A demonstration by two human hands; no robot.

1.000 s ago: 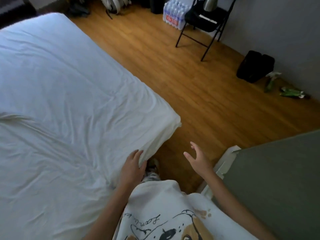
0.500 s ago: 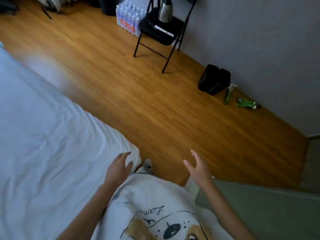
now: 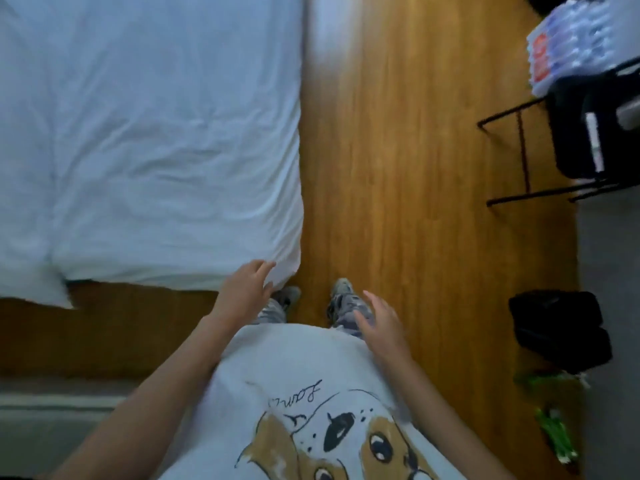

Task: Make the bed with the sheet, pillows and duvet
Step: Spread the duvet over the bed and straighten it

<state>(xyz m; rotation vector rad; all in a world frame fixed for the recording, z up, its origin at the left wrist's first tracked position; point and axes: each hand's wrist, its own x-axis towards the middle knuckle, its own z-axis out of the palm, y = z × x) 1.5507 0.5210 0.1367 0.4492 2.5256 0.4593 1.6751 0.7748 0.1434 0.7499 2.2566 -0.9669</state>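
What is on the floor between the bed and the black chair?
Nothing: in the head view, only bare wooden floor lies between the white bed and the black chair.

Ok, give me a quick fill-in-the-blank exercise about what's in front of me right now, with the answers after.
1. The left hand touches the ____ of the white sheet.
2. The right hand holds ____.
3. The floor beside the bed is made of ____.
4. The folding chair is coloured ____.

Missing words: corner; nothing; wood; black

Both arms reach forward, left hand (image 3: pixel 244 294) and right hand (image 3: pixel 381 323) with fingers loosely spread, holding nothing.
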